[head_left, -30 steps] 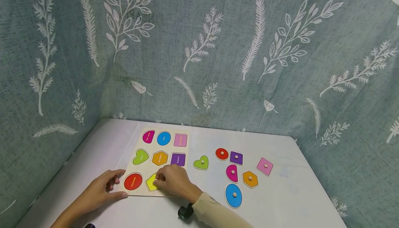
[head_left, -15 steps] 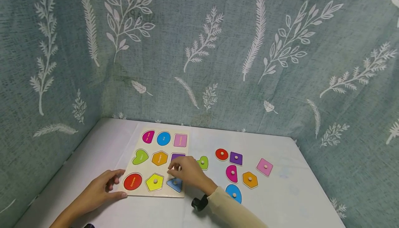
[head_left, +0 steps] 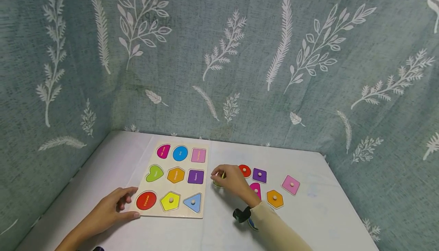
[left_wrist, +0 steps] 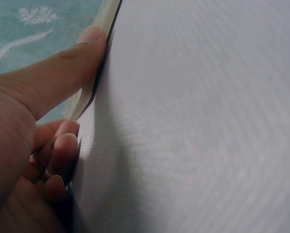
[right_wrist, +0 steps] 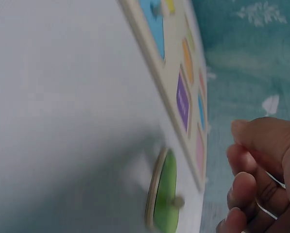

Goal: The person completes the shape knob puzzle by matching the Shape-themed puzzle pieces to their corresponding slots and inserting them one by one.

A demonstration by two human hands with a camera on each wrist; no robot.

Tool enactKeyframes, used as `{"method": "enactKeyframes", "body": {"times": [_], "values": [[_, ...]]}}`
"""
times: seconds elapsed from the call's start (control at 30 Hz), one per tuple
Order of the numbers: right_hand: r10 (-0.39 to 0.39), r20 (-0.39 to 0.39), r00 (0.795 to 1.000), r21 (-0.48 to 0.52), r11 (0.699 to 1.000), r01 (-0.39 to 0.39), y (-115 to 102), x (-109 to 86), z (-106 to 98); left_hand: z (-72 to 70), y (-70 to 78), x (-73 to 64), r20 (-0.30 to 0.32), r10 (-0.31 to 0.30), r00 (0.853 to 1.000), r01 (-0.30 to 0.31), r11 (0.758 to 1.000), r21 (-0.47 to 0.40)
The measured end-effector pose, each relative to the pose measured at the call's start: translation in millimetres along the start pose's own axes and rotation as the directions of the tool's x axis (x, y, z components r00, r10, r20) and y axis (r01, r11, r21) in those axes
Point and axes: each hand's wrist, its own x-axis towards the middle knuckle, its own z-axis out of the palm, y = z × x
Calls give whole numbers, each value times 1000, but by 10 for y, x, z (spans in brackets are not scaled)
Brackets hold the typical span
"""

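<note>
Before leafy blue-green cloth (head_left: pixel 253 110), at a white table (head_left: pixel 326 213), touching the corner of a puzzle board (head_left: pixel 161 186) with the left hand (head_left: pixel 111 207), spreading thumb away from first finger. Hovering the right hand (head_left: pixel 231 180) above a green heart (right_wrist: pixel 166 189) lying just beside the board, bending fingers loosely, not pinching the little knob (right_wrist: pixel 178 202).

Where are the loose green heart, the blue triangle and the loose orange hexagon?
Loose green heart (right_wrist: pixel 166 187): right wrist view, on its green top face.
Blue triangle (head_left: pixel 197 204): head view, on its blue top face.
Loose orange hexagon (head_left: pixel 275 203): head view, on its orange top face.
</note>
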Motion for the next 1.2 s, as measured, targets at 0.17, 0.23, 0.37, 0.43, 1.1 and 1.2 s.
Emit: {"method": "enactKeyframes", "body": {"times": [0.17, 0.23, 0.37, 0.43, 1.1, 1.2], "values": [[38, -42, 998, -11, 999, -38, 187, -49, -129, -17, 13, 3, -2, -9, 1000, 9, 1000, -1], [35, -63, 997, -16, 999, -36, 272, -69, -169, -20, 11, 3, -1, 0, 1000, 0, 1000, 3], [21, -102, 995, -32, 999, -25, 437, -111, -247, -12, -2, -3, 8, -7, 1000, 7, 1000, 2], [24, -118, 993, -45, 999, -29, 505, -127, -293, -5, -10, -8, 8, -18, 1000, 18, 1000, -3], [235, -144, 961, -120, 960, -253, 851, -236, -581, 28, 12, -1, -1, -20, 1000, 20, 1000, -7], [231, -140, 963, -125, 961, -249, 868, -238, -579, 21, 15, 0, -8, -11, 1000, 11, 1000, 1]]}}
